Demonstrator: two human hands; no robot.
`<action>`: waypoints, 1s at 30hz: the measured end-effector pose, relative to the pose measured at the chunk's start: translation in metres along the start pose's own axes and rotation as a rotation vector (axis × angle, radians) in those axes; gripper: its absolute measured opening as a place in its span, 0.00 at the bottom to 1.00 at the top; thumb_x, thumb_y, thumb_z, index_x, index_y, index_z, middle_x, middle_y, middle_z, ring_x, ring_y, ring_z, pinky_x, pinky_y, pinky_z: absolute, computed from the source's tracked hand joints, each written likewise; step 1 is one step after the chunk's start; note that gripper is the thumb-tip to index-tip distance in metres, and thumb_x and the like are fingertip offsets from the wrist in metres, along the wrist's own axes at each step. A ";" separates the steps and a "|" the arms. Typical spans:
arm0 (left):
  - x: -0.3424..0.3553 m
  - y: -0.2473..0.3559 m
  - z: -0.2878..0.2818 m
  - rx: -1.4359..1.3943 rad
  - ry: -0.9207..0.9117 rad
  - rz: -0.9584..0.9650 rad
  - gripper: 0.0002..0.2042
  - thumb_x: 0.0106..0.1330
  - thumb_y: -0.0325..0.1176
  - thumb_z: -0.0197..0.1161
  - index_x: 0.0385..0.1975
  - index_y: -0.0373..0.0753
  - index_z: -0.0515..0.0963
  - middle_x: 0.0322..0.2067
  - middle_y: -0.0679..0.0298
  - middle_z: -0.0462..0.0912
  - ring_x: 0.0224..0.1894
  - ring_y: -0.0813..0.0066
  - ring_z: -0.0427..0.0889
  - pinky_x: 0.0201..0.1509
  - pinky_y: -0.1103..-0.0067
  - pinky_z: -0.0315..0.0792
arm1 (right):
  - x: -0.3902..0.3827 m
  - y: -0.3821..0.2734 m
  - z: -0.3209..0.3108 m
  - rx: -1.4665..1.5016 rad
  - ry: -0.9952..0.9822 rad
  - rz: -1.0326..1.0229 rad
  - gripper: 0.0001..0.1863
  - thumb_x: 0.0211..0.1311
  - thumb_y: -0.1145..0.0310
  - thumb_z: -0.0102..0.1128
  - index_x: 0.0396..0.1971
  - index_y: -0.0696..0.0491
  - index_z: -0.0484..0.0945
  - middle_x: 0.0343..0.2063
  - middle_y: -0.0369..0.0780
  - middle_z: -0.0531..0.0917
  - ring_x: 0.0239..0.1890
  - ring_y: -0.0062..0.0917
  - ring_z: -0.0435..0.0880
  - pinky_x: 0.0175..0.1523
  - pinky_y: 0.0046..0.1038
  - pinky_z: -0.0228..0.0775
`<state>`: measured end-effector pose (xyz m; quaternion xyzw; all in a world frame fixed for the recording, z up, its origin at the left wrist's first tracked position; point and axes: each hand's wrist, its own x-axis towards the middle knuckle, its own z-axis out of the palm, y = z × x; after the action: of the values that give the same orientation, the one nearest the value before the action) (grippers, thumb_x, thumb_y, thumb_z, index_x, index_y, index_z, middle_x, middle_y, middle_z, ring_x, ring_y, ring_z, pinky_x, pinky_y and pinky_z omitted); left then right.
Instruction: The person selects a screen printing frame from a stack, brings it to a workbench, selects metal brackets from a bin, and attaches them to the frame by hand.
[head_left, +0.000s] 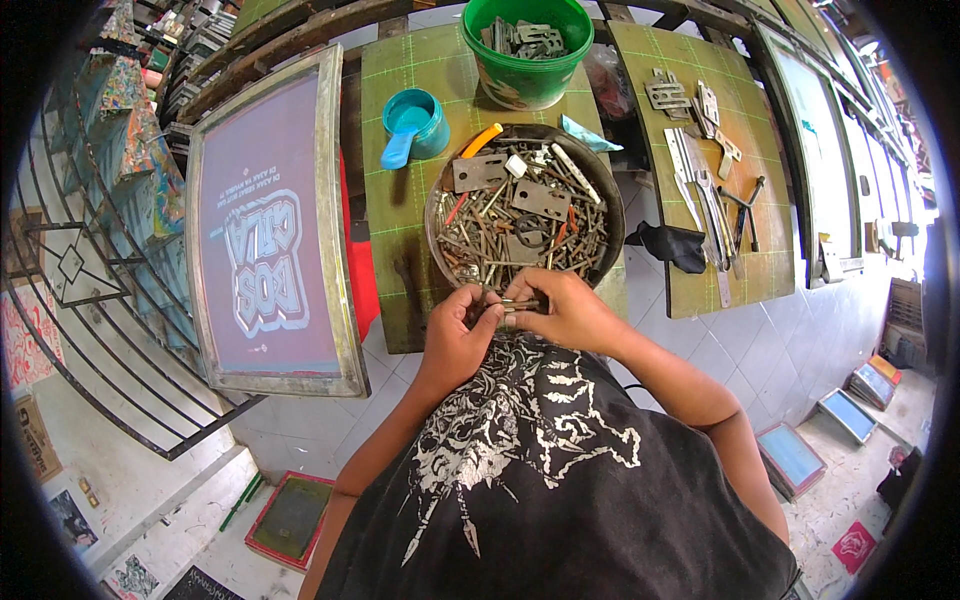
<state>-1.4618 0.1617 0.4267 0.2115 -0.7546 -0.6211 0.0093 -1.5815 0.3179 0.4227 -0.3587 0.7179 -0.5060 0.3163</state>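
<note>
A round, dark pan (433, 222) is heaped with rusty bolts and screws (490, 228). Over its near rim both hands meet, almost touching. My right hand (565, 312) pinches a few metal bolts (516, 305) that point toward the left fingers. My left hand (463, 325) is closed at the fingertips, and whatever sits between them is too small to make out. Among the bolts lie flat metal plates with holes (542, 200), an orange-handled piece (482, 140), a white stick (576, 172) and a dark ring-shaped part (533, 232).
Behind the pan stand a green bucket (527, 82) of metal hinges and a blue cup (427, 125) with a light-blue scoop (398, 147). A framed printing screen (350, 330) leans at left. The right board (690, 290) carries long metal tools (705, 195), metal brackets and a black cloth (670, 245).
</note>
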 end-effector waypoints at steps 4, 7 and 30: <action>0.000 -0.003 -0.001 0.037 -0.003 0.052 0.04 0.66 0.28 0.59 0.31 0.34 0.74 0.24 0.75 0.73 0.26 0.91 0.67 0.29 0.88 0.63 | -0.001 0.004 0.000 0.055 -0.051 0.033 0.05 0.54 0.72 0.64 0.28 0.57 0.79 0.24 0.45 0.81 0.27 0.33 0.81 0.35 0.30 0.71; 0.001 0.003 -0.002 0.089 0.029 0.047 0.07 0.69 0.31 0.56 0.30 0.35 0.73 0.22 0.74 0.72 0.25 0.92 0.66 0.27 0.88 0.61 | -0.004 0.000 -0.005 0.086 0.022 0.021 0.05 0.55 0.72 0.64 0.29 0.58 0.79 0.25 0.44 0.81 0.28 0.31 0.81 0.36 0.29 0.71; 0.044 -0.005 -0.009 -0.978 -0.152 -0.387 0.05 0.70 0.31 0.55 0.37 0.36 0.74 0.29 0.69 0.75 0.21 0.89 0.62 0.21 0.92 0.57 | 0.033 0.001 0.007 -0.126 0.257 -0.255 0.10 0.52 0.74 0.66 0.36 0.58 0.82 0.29 0.43 0.83 0.30 0.31 0.82 0.36 0.28 0.73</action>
<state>-1.4980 0.1383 0.4131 0.2721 -0.3225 -0.9044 -0.0628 -1.5940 0.2877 0.4168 -0.3982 0.7312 -0.5378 0.1322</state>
